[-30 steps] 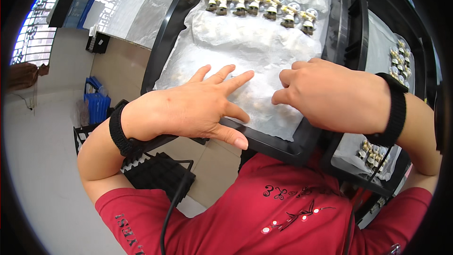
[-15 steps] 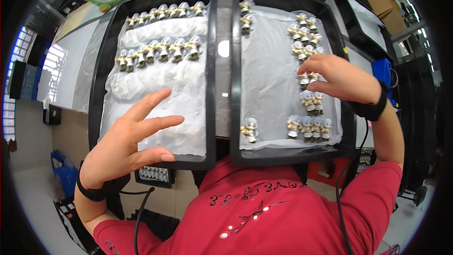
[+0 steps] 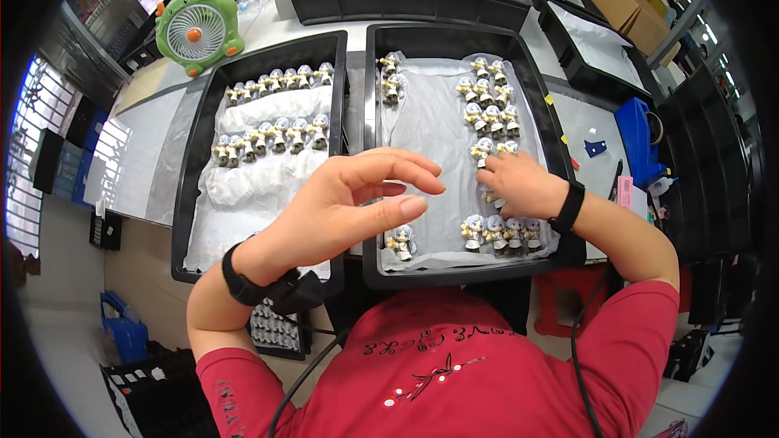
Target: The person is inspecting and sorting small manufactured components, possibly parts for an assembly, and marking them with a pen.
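Our left hand point(image 3: 349, 215) half open, fingers curved, nothing in it, blocking our view of right tray's point(image 3: 462, 277) left rim. Right hand point(image 3: 523, 182) bent down among figures point(image 3: 473, 231) in that tray; fingertips hidden, we cannot tell if anything gripped. Left of left hand: left tray point(image 3: 188, 195), two rows on white paper. Beyond hands: green fan point(image 3: 195, 36), far tray point(image 3: 410, 5). Right of right hand: blue box point(image 3: 639, 142) on pale bench point(image 3: 580, 118). Left of our forearm, lower: floor point(image 3: 134, 251).

Figurines point(image 3: 494, 234) in two side-by-side trays point(image 3: 454, 275)
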The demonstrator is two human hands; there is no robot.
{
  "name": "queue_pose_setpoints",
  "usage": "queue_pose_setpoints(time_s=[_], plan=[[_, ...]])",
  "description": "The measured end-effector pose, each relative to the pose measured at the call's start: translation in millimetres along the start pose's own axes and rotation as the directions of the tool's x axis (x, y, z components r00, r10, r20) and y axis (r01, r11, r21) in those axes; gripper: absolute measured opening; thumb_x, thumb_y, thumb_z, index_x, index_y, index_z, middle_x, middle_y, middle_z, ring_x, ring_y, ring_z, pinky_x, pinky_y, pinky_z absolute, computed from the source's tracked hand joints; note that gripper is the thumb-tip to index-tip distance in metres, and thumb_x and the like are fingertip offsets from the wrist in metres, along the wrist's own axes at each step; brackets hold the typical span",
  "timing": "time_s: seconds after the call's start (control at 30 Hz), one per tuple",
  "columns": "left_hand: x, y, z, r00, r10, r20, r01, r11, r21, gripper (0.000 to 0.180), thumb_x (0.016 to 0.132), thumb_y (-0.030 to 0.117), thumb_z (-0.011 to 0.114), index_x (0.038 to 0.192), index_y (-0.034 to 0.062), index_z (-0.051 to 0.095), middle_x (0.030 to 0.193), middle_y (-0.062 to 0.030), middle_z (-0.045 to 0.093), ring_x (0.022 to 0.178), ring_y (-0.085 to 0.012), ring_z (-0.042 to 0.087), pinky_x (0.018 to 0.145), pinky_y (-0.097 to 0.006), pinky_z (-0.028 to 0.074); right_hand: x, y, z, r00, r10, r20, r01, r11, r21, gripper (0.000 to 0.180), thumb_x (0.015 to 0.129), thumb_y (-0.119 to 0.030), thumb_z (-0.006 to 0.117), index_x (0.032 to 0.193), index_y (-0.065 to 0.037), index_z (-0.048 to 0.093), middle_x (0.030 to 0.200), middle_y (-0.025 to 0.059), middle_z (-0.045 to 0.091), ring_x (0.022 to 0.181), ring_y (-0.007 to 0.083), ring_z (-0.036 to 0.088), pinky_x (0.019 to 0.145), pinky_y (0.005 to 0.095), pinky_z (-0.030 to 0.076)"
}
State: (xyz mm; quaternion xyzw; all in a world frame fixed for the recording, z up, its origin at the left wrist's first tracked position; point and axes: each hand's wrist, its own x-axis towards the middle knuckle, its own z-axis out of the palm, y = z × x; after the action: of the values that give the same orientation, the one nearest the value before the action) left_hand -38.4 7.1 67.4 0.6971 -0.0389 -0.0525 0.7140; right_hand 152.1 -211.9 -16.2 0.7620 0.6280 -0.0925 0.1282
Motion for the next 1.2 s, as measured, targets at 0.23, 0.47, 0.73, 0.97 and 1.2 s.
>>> queue_pose_setpoints(time_s=[0.23, 0.47, 0.73, 0.97, 1.2], plan=[[14, -21, -1, 0.994, 0.019, -0.104, -0.031, 0.993, -0.116, 0.021, 0.087, 0.014, 0.06, 0.104, 0.0012, 0.063, 0.111, -0.008, 0.06, 0.106, -0.0143, 0.054, 0.094, -0.03, 0.04, 15, 1, 3, 0.995, -0.021, 0.098, 0.021, 1.0, 0.006, 0.045, 0.056, -0.017, 0.074, 0.092, -0.002, 0.052, 0.075, 0.0149, 0.062, 0.076, 0.0331, 0.062, 0.068, 0.0415, 0.048], [20, -39, -8, 0.996, -0.001, -0.085, -0.018, 0.976, -0.218, 0.023, 0.088, 0.016, 0.061, 0.107, 0.0025, 0.062, 0.104, -0.0048, 0.063, 0.098, -0.0116, 0.057, 0.087, -0.026, 0.043, 17, 15, -1, 0.992, -0.064, 0.112, 0.037, 0.973, 0.226, 0.048, 0.063, -0.028, 0.073, 0.097, -0.001, 0.054, 0.077, 0.0186, 0.063, 0.075, 0.0368, 0.062, 0.066, 0.0438, 0.048], [19, -51, -10, 0.951, 0.004, -0.309, -0.062, 0.982, -0.18, 0.047, 0.088, 0.021, 0.06, 0.13, 0.0061, 0.044, 0.123, -0.0066, 0.049, 0.106, -0.0137, 0.051, 0.091, -0.029, 0.039, 43, -30, -76, 0.876, 0.066, -0.478, 0.288, 0.723, 0.628, 0.04, 0.075, -0.016, 0.071, 0.107, -0.003, 0.051, 0.085, 0.013, 0.062, 0.084, 0.0264, 0.062, 0.076, 0.0339, 0.047], [23, -52, -13, 0.979, -0.014, -0.203, -0.078, 0.895, -0.438, 0.044, 0.093, 0.02, 0.054, 0.134, 0.0111, 0.04, 0.115, -0.0009, 0.054, 0.1, -0.0093, 0.054, 0.088, -0.028, 0.045, 63, -44, -59, 0.736, 0.129, -0.665, 0.586, 0.371, 0.721, 0.045, 0.079, -0.007, 0.068, 0.117, -0.005, 0.046, 0.104, 0.0076, 0.06, 0.095, 0.0146, 0.058, 0.087, 0.0308, 0.045], [23, -57, -10, 0.981, 0.008, -0.195, -0.109, 0.85, -0.515, 0.054, 0.092, 0.017, 0.055, 0.139, 0.0102, 0.029, 0.114, -0.0082, 0.056, 0.104, -0.0195, 0.059, 0.088, -0.034, 0.048, 56, -43, -57, 0.72, 0.082, -0.689, 0.553, 0.533, 0.641, 0.075, 0.072, -0.015, 0.077, 0.135, -0.009, 0.037, 0.119, 0.0107, 0.055, 0.101, 0.0211, 0.057, 0.089, 0.0334, 0.044]])
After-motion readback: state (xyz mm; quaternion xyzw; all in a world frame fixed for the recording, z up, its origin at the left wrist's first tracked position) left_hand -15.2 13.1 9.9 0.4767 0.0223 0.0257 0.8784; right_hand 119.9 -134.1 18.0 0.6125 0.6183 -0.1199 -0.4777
